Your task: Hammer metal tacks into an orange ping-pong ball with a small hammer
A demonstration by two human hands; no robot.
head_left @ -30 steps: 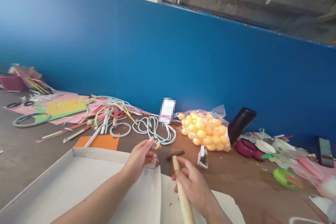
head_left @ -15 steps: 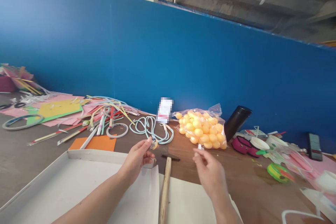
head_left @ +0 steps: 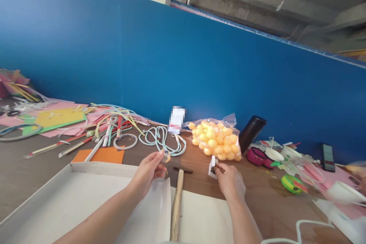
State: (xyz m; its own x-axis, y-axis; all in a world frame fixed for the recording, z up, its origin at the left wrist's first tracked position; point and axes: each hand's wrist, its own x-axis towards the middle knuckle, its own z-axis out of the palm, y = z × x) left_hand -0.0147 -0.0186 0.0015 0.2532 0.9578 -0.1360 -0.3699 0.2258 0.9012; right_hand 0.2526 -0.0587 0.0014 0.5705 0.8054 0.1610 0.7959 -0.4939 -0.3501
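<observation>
My left hand [head_left: 150, 169] is closed, with thumb and forefinger pinching a small round shiny disc [head_left: 166, 156] with gold and dark parts; its kind is unclear. It hovers over the right back corner of a white shallow box lid [head_left: 114, 198]. To the right, my right hand [head_left: 231, 181] has its fingers bent together at the mouth of a small white open box [head_left: 212, 167]. The fingertips are partly inside, and what they touch is hidden. Between my hands lies a hammer [head_left: 177, 202] with a wooden handle and dark head.
Behind are a bag of orange balls [head_left: 214, 139], a dark tumbler [head_left: 253, 133] leaning on the blue partition [head_left: 200, 65], and a lanyard [head_left: 160, 139]. Paper and straws [head_left: 114, 122] spread left. A green tape reel [head_left: 293, 184], cups and a phone [head_left: 328, 157] stand right. Part of another person's hand [head_left: 362, 185] shows far right.
My right hand has moved slightly down, bringing its fingertips into the small white box, which now shows more. My left hand still pinches the disc. The view has shifted a little.
</observation>
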